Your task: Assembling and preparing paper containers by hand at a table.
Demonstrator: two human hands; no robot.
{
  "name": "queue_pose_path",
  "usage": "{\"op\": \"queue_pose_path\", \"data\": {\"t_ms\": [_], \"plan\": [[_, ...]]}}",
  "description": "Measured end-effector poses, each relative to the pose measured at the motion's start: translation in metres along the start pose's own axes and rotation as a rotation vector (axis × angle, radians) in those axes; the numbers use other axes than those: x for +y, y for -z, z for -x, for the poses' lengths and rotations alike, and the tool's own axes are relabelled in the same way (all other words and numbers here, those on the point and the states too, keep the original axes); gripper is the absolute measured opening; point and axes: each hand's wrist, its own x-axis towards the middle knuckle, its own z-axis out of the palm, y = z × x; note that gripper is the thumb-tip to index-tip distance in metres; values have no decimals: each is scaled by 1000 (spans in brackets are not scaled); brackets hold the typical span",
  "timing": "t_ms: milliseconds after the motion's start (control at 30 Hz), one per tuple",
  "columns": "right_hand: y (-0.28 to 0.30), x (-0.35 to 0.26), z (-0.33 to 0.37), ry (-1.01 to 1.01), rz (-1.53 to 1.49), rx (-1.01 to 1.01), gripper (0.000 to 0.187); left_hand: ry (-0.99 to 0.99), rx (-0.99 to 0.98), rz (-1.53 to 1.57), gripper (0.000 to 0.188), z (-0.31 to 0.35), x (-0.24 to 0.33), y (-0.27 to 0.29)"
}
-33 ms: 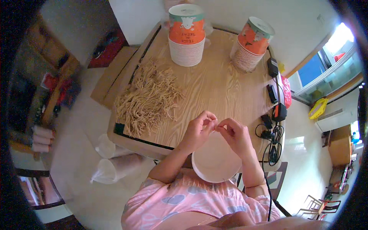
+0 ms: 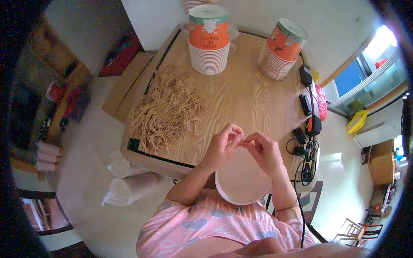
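Note:
A white paper bucket sits at the table's near edge against my body, its pale inside turned up toward me. At its far rim, my left hand and my right hand meet with thumbs and fingertips pinched together. Whatever lies between the fingertips is too small to make out. To the left, a loose heap of tan twine pieces spreads over the table. Farther back stand two upside-down stacks of paper buckets, a taller stack in the middle and another stack at the right, both orange and green.
Black power adapters and a coiled cable lie along the right edge of the wood-grain table. A cardboard sheet leans beside the left edge. On the floor lies a clear plastic bag. A dark cord runs past my right arm.

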Motion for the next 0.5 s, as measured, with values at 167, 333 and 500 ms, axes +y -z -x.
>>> {"op": "queue_pose_path", "data": {"t_ms": [167,333,500], "plan": [[2,-1,0,-56,66,-19,14,12,2,-64,13,-4,8,0],[2,1,1,-43,13,-5,13,56,-23,-89,14,-4,7,0],[1,8,2,-50,0,12,9,-33,-60,-53,27,0,4,1]]}}
